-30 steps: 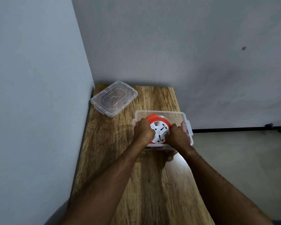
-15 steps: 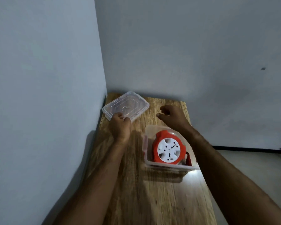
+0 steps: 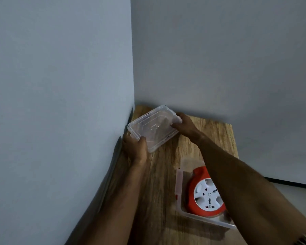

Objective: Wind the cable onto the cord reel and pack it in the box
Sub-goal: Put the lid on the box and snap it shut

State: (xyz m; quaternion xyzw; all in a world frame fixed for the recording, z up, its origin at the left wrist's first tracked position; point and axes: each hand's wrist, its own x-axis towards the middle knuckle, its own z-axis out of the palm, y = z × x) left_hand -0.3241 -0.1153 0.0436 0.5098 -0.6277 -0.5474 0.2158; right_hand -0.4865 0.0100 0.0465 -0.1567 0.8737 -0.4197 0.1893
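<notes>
The red cord reel [image 3: 204, 191], with a white socket face, lies flat inside the clear plastic box [image 3: 179, 190] at the right of the wooden table. My right forearm crosses over the box's right side and hides it. The clear lid [image 3: 153, 127] is at the table's far left corner, tilted. My left hand [image 3: 135, 147] grips its near corner. My right hand [image 3: 183, 125] grips its right edge. No loose cable shows outside the reel.
The wooden table [image 3: 159, 191] sits in a corner, with a grey wall along its left side and another behind it. To the right the table edge drops to a pale floor, where a black cable [image 3: 290, 183] runs along the wall base.
Both hands left the reel in the box and went to the lid at the far corner. They now hold it, one at each side, tilted. The view has swung left.
</notes>
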